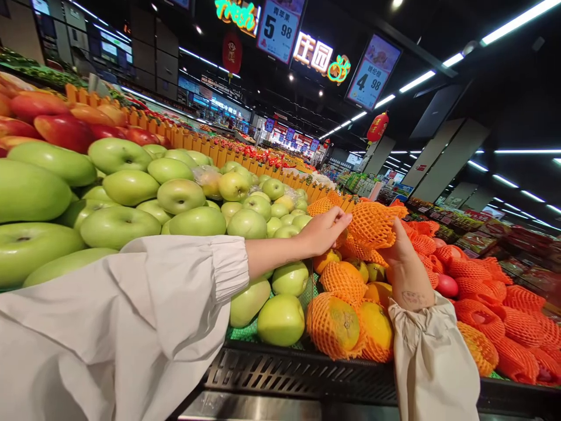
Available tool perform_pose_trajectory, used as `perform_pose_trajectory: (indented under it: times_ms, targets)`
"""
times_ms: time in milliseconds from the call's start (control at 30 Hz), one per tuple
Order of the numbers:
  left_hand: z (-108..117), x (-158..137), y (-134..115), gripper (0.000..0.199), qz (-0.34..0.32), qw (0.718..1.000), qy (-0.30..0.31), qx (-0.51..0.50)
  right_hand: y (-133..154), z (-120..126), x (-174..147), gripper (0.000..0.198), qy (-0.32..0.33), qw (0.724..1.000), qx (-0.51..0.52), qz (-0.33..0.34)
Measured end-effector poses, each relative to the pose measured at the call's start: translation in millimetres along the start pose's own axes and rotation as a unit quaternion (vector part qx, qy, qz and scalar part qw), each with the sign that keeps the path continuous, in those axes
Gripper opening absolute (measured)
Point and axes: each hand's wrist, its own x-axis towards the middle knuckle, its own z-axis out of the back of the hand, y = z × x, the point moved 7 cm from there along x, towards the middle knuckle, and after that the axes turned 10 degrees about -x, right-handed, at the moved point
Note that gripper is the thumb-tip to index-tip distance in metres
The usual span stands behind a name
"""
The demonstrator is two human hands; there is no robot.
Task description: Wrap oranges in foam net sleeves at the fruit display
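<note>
My right hand (405, 257) holds an orange-coloured foam net (372, 225) above the orange pile; its thumb shows at the right side. Whatever fruit is inside the net is hidden. My left hand (326, 231) is closed beside it, its curled fingers against the net's left side; what they grip is hidden. Below lie several oranges, some bare and some in nets, among them a netted orange (344, 324) at the front edge. Green apples (280, 320) lie under and left of my left forearm.
A black slatted rim (280, 374) runs along the display's front. Red foam-netted fruit (482, 298) fills the right side. Red apples (65, 126) lie at the far left, before an orange picket divider (175, 137). Price signs (278, 29) hang overhead.
</note>
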Motion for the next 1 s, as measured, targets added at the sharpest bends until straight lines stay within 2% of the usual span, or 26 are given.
perform_pose_trajectory:
  times_ms: [133,267,333,467,567,600,700,767,867,1000]
  targets:
    - [2,1,-1,0.022,-0.009,1.000,-0.012,0.023,-1,-8,-4,0.039,0.027,1.000,0.004,-0.002]
    - [12,4,6,0.018,0.018,0.996,-0.088,0.006,6,-16,-11,0.031,0.039,0.997,0.029,-0.063]
    - [17,6,10,0.018,0.032,0.992,-0.118,0.032,11,-19,-14,0.033,0.044,0.995,0.040,-0.079]
    - [11,8,10,0.017,0.009,0.984,-0.073,0.163,12,-16,-12,0.044,0.036,0.996,0.055,-0.062]
    - [8,6,11,0.004,0.018,0.985,-0.053,0.163,6,-9,-8,0.047,0.030,0.997,0.048,-0.061]
    - [9,5,10,0.009,0.014,0.987,-0.058,0.151,4,-8,-7,0.048,0.030,0.996,0.045,-0.065]
    - [5,2,1,0.060,-0.053,0.988,-0.040,0.138,2,-10,-6,0.049,0.030,0.997,0.038,-0.067]
    - [-2,-1,-4,0.080,-0.103,0.983,-0.006,0.154,3,-17,-6,0.050,0.040,0.996,0.034,-0.065]
    - [-2,-2,-4,0.086,-0.095,0.984,-0.005,0.153,4,-26,-8,0.055,0.068,0.996,0.027,-0.060]
    - [7,-3,-6,0.082,-0.071,0.990,-0.069,0.103,5,-24,-8,0.073,0.106,0.994,-0.007,-0.032]
